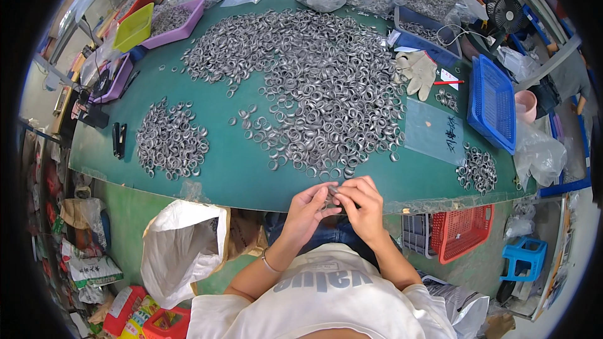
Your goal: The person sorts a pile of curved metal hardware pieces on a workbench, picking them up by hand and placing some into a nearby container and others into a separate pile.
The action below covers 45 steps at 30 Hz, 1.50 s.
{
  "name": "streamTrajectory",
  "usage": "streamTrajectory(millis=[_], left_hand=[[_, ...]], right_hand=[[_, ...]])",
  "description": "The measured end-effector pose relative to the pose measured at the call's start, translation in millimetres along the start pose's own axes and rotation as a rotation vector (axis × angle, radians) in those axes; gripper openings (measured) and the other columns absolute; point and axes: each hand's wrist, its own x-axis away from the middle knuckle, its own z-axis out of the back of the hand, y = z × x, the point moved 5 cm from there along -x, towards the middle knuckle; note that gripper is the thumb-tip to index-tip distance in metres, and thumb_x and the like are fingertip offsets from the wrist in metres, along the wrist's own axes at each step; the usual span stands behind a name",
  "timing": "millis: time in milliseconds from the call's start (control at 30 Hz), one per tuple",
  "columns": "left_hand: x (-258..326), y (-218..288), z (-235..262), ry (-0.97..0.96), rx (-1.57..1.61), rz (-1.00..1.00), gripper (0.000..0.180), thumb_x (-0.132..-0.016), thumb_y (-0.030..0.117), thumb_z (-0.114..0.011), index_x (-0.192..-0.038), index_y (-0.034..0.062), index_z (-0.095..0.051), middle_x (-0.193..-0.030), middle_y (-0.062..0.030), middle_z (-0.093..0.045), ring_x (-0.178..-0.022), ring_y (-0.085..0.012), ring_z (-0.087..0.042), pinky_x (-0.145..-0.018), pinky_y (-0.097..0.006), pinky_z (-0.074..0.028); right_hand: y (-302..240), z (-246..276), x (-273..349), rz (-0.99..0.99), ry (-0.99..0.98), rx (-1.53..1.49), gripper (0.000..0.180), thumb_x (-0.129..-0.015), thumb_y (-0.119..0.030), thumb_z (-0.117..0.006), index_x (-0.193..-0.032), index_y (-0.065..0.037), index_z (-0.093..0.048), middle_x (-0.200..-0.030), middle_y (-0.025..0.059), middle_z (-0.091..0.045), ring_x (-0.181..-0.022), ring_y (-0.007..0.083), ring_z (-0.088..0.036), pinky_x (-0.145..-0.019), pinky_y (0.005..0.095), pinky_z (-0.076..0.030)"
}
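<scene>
At the table's near edge, my left hand (308,211) and my right hand (363,206) meet fingertip to fingertip. Pinched between them is a small grey metal ring (332,190), partly hidden by the fingers. Just beyond lies a large spread heap of similar metal rings (326,81). A smaller pile of rings (171,141) is to the left, and another small pile (477,169) sits at the right near the table edge. All of these rest on the green tabletop (251,179).
Right of the big heap lie a pale glove (417,74), a clear plastic bag (433,130) and a blue basket (492,103). A black stapler-like tool (119,140) is at the left. Below the edge stand an open white sack (182,248) and a red crate (461,232).
</scene>
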Motion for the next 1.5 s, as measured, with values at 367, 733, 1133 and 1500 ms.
streamTrajectory(millis=[367, 733, 1133, 1500], left_hand=[[-4, -5, -1, -0.041, 0.055, 0.016, 0.022, -0.092, 0.012, -0.05, -0.108, -0.002, -0.057, -0.099, -0.0094, -0.061, -0.084, -0.0146, -0.059, -0.072, -0.029, -0.051], [2, -8, 7, 0.026, 0.088, -0.005, 0.028, -0.082, -0.002, -0.049, -0.108, -0.0047, -0.058, -0.102, -0.0134, -0.061, -0.087, -0.0206, -0.061, -0.074, -0.033, -0.053], [0, -13, 9, 0.028, 0.106, 0.074, 0.023, -0.087, 0.006, -0.057, -0.109, 0.0006, -0.06, -0.093, -0.0077, -0.063, -0.082, -0.0143, -0.06, -0.063, -0.025, -0.048], [0, -7, -4, 0.014, 0.037, -0.011, 0.027, -0.09, 0.014, -0.058, -0.113, 0.0013, -0.057, -0.088, -0.0039, -0.062, -0.072, -0.0086, -0.055, -0.057, -0.022, -0.044]], right_hand=[[22, 19, -33, 0.03, -0.006, 0.22, 0.025, -0.069, -0.002, -0.07, -0.094, -0.003, -0.067, -0.089, 0.0094, -0.061, -0.081, 0.0252, -0.054, -0.073, 0.0341, -0.044], [44, 10, -29, 0.027, 0.024, 0.43, 0.013, -0.073, -0.007, -0.067, -0.085, -0.005, -0.062, -0.083, 0.0049, -0.056, -0.08, 0.0252, -0.051, -0.068, 0.0364, -0.036], [47, 16, -23, -0.245, 0.147, 0.057, 0.007, -0.077, 0.005, -0.06, -0.083, 0.002, -0.058, -0.073, 0.0091, -0.058, -0.066, 0.0208, -0.056, -0.062, 0.0314, -0.045], [33, -11, 9, -0.563, -0.014, -0.777, 0.012, -0.084, 0.004, -0.059, -0.096, 0.005, -0.061, -0.088, 0.0049, -0.059, -0.078, 0.0107, -0.059, -0.068, 0.0221, -0.049]])
